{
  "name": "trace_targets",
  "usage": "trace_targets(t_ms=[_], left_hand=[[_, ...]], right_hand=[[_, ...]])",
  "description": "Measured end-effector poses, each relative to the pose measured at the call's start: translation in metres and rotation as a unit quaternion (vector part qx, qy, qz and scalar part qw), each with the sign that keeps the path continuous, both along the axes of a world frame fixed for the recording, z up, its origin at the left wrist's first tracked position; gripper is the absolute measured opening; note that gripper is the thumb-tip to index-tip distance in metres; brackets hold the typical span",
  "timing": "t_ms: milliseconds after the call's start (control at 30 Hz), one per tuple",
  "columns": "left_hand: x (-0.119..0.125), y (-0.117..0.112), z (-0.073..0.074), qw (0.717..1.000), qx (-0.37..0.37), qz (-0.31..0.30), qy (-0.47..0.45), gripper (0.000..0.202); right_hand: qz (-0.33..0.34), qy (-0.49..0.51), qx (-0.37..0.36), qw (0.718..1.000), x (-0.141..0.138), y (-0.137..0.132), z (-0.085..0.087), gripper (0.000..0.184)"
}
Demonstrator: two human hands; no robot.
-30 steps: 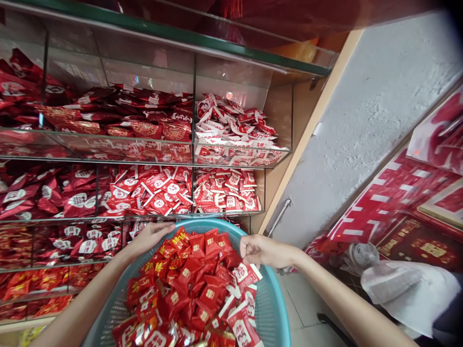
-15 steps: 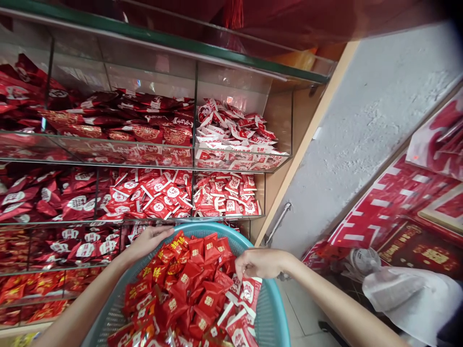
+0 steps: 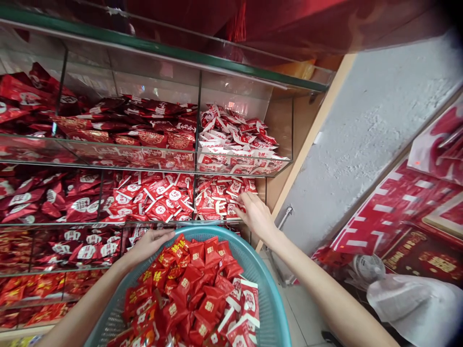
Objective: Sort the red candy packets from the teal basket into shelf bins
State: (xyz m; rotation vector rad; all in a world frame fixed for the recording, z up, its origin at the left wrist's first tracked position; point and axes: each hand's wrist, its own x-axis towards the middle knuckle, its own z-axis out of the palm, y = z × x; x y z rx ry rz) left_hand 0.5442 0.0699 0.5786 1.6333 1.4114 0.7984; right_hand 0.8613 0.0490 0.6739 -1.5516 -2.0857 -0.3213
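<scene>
A teal plastic basket [image 3: 266, 294] heaped with small red sweet packets [image 3: 191, 289] is held low in front of me. My left hand [image 3: 150, 243] grips the basket's far left rim, fingers curled over the edge. My right hand [image 3: 255, 212] reaches into the right compartment of the middle glass shelf, fingers down on the red-and-white packets [image 3: 220, 195] lying there; whether it holds one is hidden.
Glass shelf compartments [image 3: 195, 168] hold piles of red packets on several levels. A grey wall [image 3: 361, 135] stands to the right. Red printed boards [image 3: 398, 207] and a white plastic bag [image 3: 415, 299] sit at the lower right.
My right hand has left the basket's right rim and moved up into the middle shelf's right compartment. The left hand stays on the rim.
</scene>
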Motion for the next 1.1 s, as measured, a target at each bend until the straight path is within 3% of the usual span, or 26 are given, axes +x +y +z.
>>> trace_targets(t_ms=[133, 267, 467, 667, 933, 1100], left_hand=[[0.000, 0.001, -0.002, 1.000, 0.001, 0.003, -0.008, 0.051], [0.000, 0.000, -0.001, 1.000, 0.001, 0.002, -0.018, 0.051], [0.002, -0.002, 0.004, 1.000, -0.002, 0.000, -0.019, 0.053], [0.005, -0.005, 0.009, 1.000, -0.003, 0.009, 0.005, 0.058], [0.001, -0.001, 0.004, 1.000, 0.015, -0.002, 0.020, 0.053], [0.000, -0.002, 0.002, 0.999, 0.025, -0.023, 0.014, 0.055]], right_hand=[[-0.006, -0.039, 0.012, 0.999, -0.002, 0.016, -0.009, 0.015], [0.002, -0.012, 0.026, 1.000, 0.003, 0.024, -0.012, 0.025], [0.046, 0.129, 0.054, 0.989, 0.011, 0.029, -0.007, 0.028], [0.081, 0.289, 0.047, 0.953, 0.015, 0.016, 0.001, 0.032], [0.137, 0.482, -0.079, 0.862, 0.014, 0.000, -0.010, 0.034], [0.254, 0.425, -0.291, 0.818, -0.015, -0.034, -0.039, 0.034]])
